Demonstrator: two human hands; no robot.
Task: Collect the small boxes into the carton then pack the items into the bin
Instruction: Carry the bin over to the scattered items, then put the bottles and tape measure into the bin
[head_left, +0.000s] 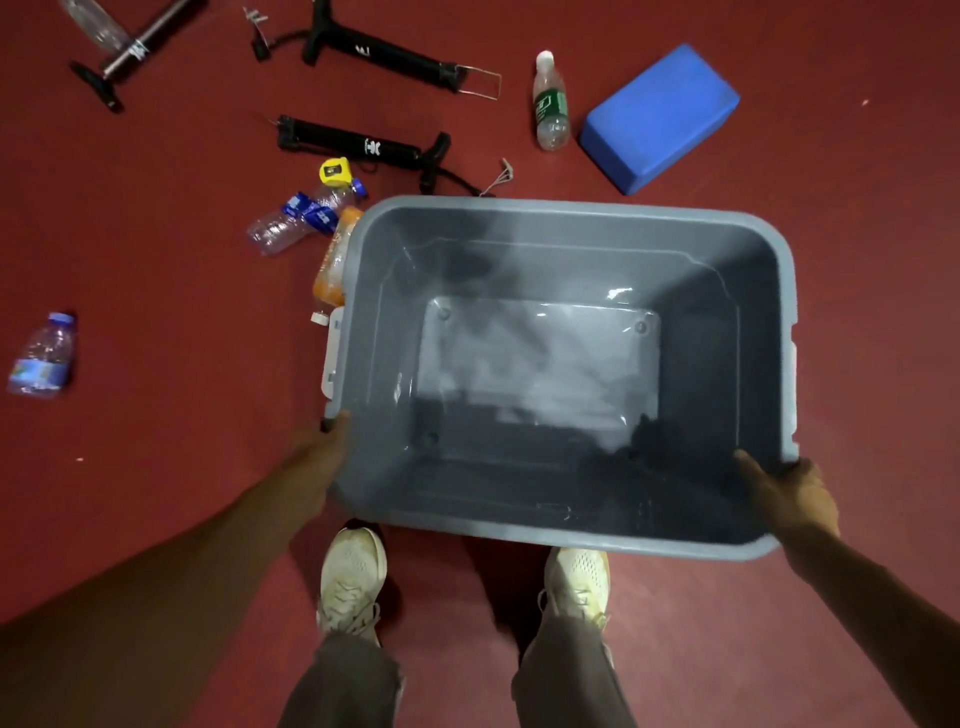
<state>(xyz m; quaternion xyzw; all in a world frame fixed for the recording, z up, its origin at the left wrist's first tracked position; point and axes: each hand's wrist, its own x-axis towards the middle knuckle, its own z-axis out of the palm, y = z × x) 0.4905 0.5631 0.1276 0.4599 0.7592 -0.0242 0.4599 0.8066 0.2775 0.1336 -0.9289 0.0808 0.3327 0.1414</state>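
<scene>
A large grey plastic bin (563, 208) fills the middle of the head view, held above the red floor with nothing inside it. My left hand (317, 457) grips its near left corner from outside. My right hand (789, 493) grips the near right corner, thumb over the rim. No carton and no small boxes are in view.
Scattered on the floor beyond the bin: a blue foam block (660, 117), a green-label bottle (550, 104), three black hand pumps (358, 145), a yellow tape measure (335, 171), clear bottles (296, 221), an orange bottle (335, 260). Another bottle (44, 356) lies far left. My shoes (353, 577) stand below the bin.
</scene>
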